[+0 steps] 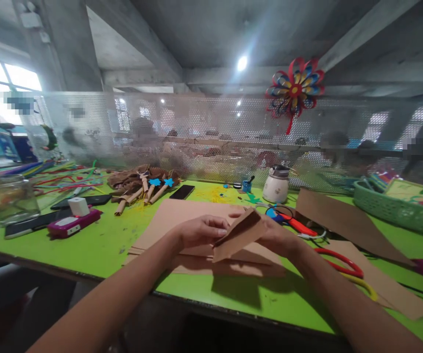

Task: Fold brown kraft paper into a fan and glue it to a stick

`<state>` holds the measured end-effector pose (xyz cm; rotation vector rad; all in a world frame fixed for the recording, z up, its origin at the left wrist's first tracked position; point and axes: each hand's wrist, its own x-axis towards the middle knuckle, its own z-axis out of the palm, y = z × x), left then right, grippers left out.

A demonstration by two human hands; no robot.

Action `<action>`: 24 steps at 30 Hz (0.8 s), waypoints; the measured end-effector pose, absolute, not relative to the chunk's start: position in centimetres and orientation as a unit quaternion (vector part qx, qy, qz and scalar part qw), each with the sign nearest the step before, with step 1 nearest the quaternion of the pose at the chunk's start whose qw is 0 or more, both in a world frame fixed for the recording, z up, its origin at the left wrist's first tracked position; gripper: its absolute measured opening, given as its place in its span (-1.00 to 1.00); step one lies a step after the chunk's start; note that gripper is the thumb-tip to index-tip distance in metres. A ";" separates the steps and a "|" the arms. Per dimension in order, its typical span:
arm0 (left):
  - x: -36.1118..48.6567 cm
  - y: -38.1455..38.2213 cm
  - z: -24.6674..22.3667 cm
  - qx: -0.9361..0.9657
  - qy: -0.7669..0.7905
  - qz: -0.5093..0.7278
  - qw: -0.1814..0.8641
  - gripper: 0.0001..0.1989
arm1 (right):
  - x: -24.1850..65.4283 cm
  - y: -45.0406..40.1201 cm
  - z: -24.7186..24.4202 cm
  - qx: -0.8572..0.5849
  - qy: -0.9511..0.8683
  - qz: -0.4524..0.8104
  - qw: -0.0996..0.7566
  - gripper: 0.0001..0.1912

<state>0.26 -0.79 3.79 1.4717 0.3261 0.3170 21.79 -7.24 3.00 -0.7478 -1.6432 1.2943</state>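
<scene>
1. Head view: one folded piece of brown paper (239,236) is at the clock's centre, tilted and raised above the green table (116,245), between the two hands.
2. The left forearm reaches in from 7 o'clock; the left hand (202,231) is narrowed in a pinch, thumb on top, at the folded piece's left edge.
3. The right forearm comes from 5 o'clock; the right hand (272,236) is closed around the piece's right side, its fingertips partly hidden.
4. Beneath both hands lies a pile of flat brown sheets (171,215); their number cannot be told.
5. At 12 o'clock stands one small blue pot (247,186), and at 1 o'clock one pale jug (276,187).
6. At 10 o'clock are one black phone (182,192) and, farther out, several brown paper rolls (134,197) with two blue star shapes (168,182).
7. At 9 o'clock sits one purple power strip (73,224) bearing one white plug (78,207); beyond it is one glass jar (11,201).
8. Toward 3 o'clock lie one dark brown sheet (344,223) and one green basket (388,211).
9. Toward 4 o'clock are one red loop handle (355,268) and one yellow loop handle (369,288), beside the right forearm.
</scene>
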 end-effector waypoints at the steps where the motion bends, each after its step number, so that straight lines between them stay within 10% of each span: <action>1: 0.4 -1.0 3.5 0.640 0.139 0.135 0.744 -0.77 | 21.6 -7.6 3.4 -0.304 -0.677 0.516 0.429 -0.42; 10: 1.3 -2.9 3.1 0.602 0.077 0.042 0.794 -0.70 | 20.7 -9.3 5.0 -0.274 -0.709 0.498 0.417 -0.85; 17: 1.3 -0.6 3.7 0.709 0.191 0.234 0.637 -0.68 | 21.2 -8.1 4.1 -0.391 -0.699 0.408 0.438 -0.69; 24: 1.0 0.5 4.0 0.807 0.240 0.290 0.455 -0.62 | 21.1 -6.8 2.1 -0.471 -0.799 0.279 0.250 -0.63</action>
